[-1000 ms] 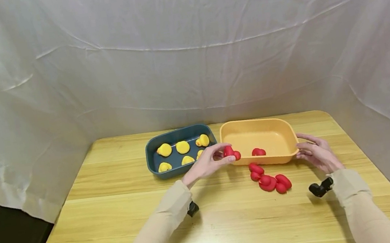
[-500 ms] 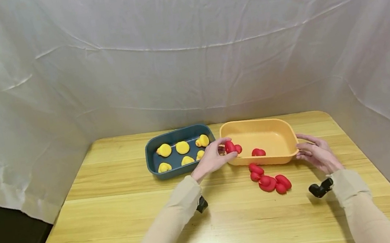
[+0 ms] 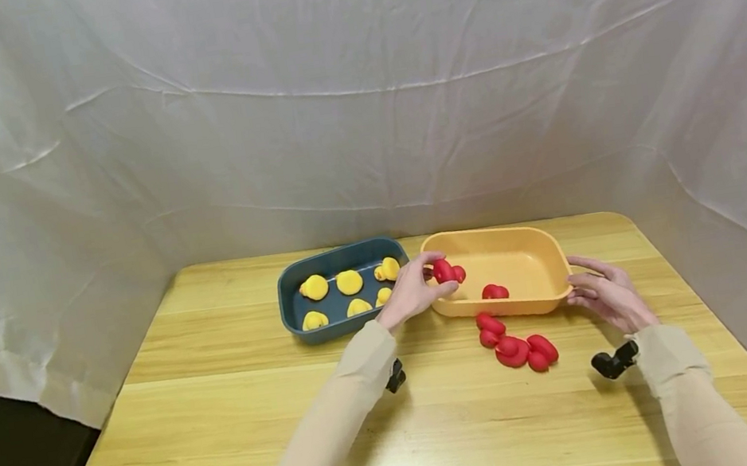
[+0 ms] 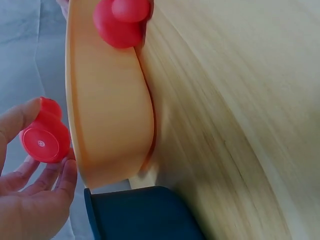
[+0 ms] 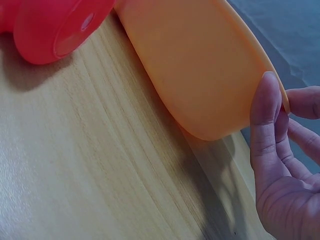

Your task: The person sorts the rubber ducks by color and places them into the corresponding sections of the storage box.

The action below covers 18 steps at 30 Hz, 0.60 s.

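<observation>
Between the thumb and fingers of my left hand [image 3: 413,290] a red rubber duck [image 3: 444,271] is pinched, above the left end of the orange bin [image 3: 516,264]. The left wrist view shows this duck's round flat base [image 4: 46,143] beside the bin's rim. My right hand [image 3: 607,295] grips the bin's right end; in the right wrist view the thumb [image 5: 266,107] lies against the outer wall and fingers reach over the rim. Another red duck [image 3: 494,292] sits inside the bin near its front wall. Three red ducks [image 3: 513,351] lie on the table in front of it.
Left of the orange bin, close beside it, stands a dark blue bin [image 3: 290,314] with several yellow rubber ducks [image 3: 349,282] in it. The wooden table [image 3: 227,416] extends toward me. A pale cloth curtain [image 3: 361,146] hangs behind and at both sides.
My left hand has moved right and slightly away from me, carrying the red rubber duck from the bin's front left corner to over its inside. The right hand and bin stay put.
</observation>
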{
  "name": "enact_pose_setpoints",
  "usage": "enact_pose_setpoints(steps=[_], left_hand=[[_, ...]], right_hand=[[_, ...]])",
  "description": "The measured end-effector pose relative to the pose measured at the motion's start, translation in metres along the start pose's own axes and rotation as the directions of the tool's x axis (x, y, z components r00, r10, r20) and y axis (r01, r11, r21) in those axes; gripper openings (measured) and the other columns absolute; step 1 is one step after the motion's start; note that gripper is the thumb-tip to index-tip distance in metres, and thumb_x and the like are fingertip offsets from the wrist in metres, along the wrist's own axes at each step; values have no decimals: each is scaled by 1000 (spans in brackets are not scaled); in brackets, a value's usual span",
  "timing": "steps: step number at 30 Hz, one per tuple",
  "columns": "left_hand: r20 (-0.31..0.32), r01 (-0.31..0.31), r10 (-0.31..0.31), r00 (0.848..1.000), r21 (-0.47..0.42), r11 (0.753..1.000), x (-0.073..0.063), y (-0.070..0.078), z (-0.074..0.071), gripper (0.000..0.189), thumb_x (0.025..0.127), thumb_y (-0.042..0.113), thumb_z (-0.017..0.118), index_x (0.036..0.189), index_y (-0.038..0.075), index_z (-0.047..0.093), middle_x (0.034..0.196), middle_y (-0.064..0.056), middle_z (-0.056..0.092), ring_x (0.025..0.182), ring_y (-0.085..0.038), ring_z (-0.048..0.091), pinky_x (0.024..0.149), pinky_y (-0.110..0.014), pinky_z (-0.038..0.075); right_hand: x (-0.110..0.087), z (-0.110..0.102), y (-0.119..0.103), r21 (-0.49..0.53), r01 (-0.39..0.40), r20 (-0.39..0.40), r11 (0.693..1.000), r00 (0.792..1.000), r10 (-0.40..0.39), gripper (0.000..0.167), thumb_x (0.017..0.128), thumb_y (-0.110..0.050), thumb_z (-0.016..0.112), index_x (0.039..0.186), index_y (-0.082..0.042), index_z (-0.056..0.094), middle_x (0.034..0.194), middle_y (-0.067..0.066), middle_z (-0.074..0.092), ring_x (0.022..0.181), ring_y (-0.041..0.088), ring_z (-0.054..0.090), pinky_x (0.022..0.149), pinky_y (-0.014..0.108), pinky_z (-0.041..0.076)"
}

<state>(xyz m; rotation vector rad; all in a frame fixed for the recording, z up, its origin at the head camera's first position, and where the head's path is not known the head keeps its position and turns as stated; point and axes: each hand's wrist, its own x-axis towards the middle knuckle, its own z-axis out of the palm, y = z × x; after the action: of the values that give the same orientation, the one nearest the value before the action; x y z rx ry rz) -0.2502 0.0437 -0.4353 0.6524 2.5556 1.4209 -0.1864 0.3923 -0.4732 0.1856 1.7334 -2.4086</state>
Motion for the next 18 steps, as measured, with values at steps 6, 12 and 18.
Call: enact_pose_setpoints(steps=[6, 12, 18], left_hand=[[-4, 11, -11, 1000, 25, 1000, 5, -2, 2, 57, 89, 24, 77, 139, 6, 55, 127, -13, 65, 117, -32, 59, 99, -37, 54], [6, 16, -16, 1000, 10, 1000, 8, -1, 2, 57, 89, 25, 77, 139, 7, 55, 131, -14, 64, 121, -33, 58, 102, -39, 54], [5, -24, 24, 1000, -37, 999, 6, -1, 2, 60, 91, 22, 75, 143, 4, 50, 144, -15, 56, 129, -36, 54, 113, -46, 47]], right_hand=[[0, 1, 0, -6, 2, -2, 1000, 1000, -2, 33, 99, 4, 55, 121, -21, 60, 88, 5, 74, 73, 15, 71, 70, 23, 62], [0, 0, -1, -14, 4, -10, 1000, 1000, -4, 33, 99, 4, 55, 121, -21, 60, 87, 4, 74, 72, 15, 71, 70, 23, 62], [0, 0, 0, -5, 7, -9, 1000, 1000, -7, 33, 99, 4, 55, 119, -22, 62, 87, 4, 74, 72, 15, 71, 70, 23, 62]])
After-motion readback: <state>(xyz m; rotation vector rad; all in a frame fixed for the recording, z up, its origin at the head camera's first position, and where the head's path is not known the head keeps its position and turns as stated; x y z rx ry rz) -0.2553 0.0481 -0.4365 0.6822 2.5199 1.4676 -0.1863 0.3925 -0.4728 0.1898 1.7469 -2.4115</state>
